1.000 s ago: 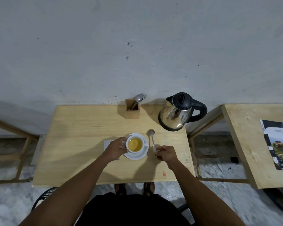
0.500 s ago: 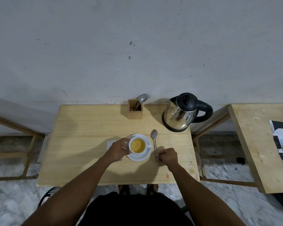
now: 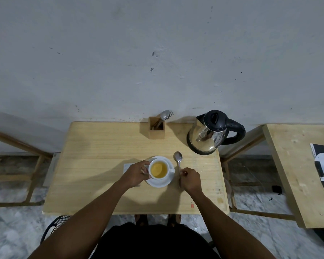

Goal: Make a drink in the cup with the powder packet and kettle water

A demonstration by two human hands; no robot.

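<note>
Head view shows the cup [image 3: 159, 169] sitting on a white saucer [image 3: 159, 182] near the middle of the tabletop [image 3: 94, 161], filled close to the brim with a yellow drink. The left hand [image 3: 137, 173] wraps the cup's wall at its nine o'clock side, fingers curled around it. The right hand [image 3: 190, 179] is closed in a pinch on the handle of a spoon [image 3: 178, 161] that lies flat on the wood at the cup's three o'clock, bowl pointing toward twelve. A pale packet [image 3: 127, 167] lies partly under the left hand at nine o'clock. The kettle [image 3: 209, 135] stands at about one o'clock, well apart from the cup, lid shut, and a wooden holder [image 3: 157, 130] with cutlery sits at twelve o'clock against the wall. The cup looks like glazed ceramic, so it is probably stiff, smooth, breakable and modestly heavy with liquid; being so full, it would likely slop if tilted or jerked, and its wall may be hot. Its small handle at three o'clock seems the safer place to hold it, or the saucer rim with both hands kept level. The spoon is thin, rigid metal, light and possibly wet and slick, best pinched midway along its handle.
</note>
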